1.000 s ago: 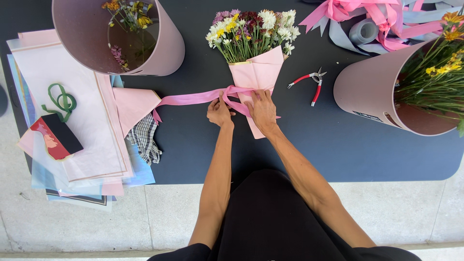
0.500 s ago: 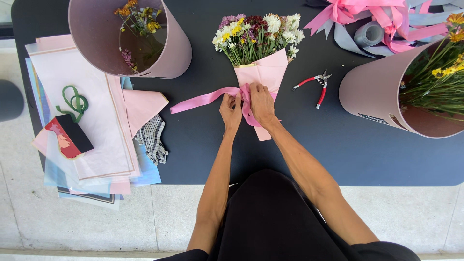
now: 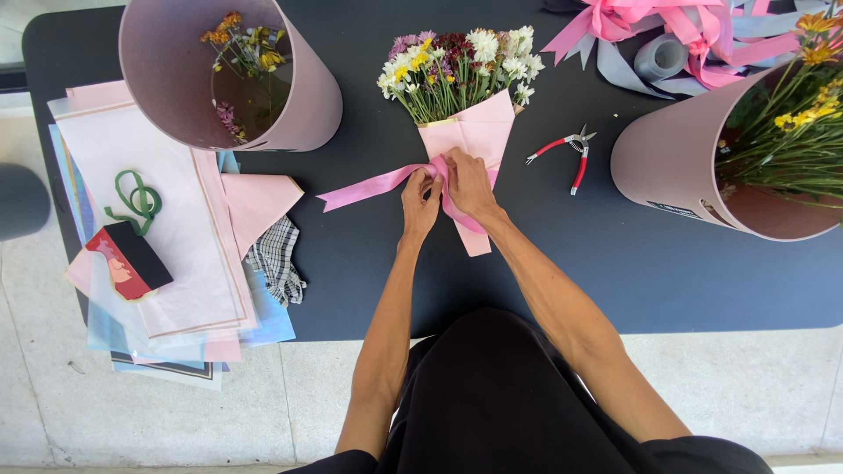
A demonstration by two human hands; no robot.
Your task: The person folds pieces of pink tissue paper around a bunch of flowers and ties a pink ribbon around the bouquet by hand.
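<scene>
A small bouquet (image 3: 461, 83) in a pink paper cone lies near the middle of the dark table (image 3: 369, 263), flowers pointing away from the person. A pink ribbon (image 3: 373, 184) crosses the cone's waist — its long tail trails off to the left. The left hand (image 3: 420, 200) pinches the ribbon at the cone; the right hand (image 3: 470, 184) grips it just beside, fingers curled, the two hands touching. Red-handled snips (image 3: 566, 154) lie to the right, near a pink bucket (image 3: 694, 167) of stems.
</scene>
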